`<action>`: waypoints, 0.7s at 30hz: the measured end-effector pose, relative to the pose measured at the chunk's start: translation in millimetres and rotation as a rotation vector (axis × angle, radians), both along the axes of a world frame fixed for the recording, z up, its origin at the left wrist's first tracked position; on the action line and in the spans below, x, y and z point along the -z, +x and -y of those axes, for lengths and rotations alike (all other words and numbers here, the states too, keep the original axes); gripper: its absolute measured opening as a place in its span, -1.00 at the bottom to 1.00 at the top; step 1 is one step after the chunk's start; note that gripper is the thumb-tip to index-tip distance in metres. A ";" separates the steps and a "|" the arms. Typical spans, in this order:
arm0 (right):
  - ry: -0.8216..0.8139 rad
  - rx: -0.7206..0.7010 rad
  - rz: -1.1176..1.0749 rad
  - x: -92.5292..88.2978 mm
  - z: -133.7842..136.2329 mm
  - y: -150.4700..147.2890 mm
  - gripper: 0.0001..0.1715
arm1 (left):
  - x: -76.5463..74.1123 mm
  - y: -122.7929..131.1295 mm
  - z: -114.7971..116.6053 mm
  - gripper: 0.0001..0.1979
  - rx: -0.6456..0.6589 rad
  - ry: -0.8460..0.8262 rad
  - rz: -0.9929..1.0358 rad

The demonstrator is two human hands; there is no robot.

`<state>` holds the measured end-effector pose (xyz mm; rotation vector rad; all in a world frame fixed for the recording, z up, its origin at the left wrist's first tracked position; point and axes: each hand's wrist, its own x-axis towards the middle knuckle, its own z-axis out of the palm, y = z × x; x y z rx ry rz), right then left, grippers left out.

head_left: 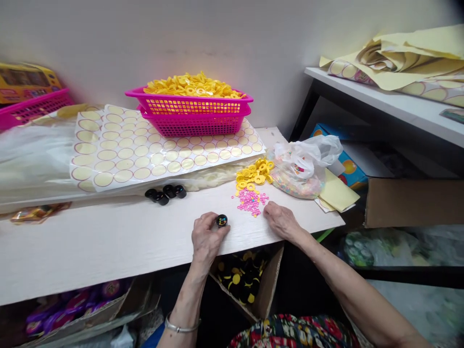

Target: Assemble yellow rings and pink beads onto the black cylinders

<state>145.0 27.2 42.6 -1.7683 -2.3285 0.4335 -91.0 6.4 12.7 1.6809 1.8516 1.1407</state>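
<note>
My left hand (205, 236) grips a small black cup (222, 220) with coloured beads inside, holding it on the white table (108, 237). My right hand (281, 220) rests on the table with its fingers curled beside a heap of small pink beads (250, 200); whether it pinches any I cannot make out. Behind the beads lies a pile of yellow rings (254, 175). Several empty black cups (166, 193) stand to the left.
Stacked pink baskets (195, 113) filled with yellow rings stand on sheets of round stickers (123, 150) by the wall. A plastic bag of beads (300, 166) lies at right. A box of finished black-and-yellow pieces (242, 280) sits under the table edge. A shelf (391, 104) holds yellow paper.
</note>
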 end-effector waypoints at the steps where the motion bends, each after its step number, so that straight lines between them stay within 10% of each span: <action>1: -0.060 0.042 -0.029 -2.3 -3.4 0.9 -0.77 | -0.2 3.1 -1.4 -0.73 0.012 -0.003 -0.013; 8: -0.285 0.255 -0.161 -8.0 -34.3 1.6 -0.85 | 6.0 15.5 -5.8 -0.73 0.025 -0.018 -0.062; 21: 0.048 0.089 -0.156 2.7 -4.8 -3.1 -0.84 | 2.9 16.1 -3.7 -0.72 0.073 0.018 -0.098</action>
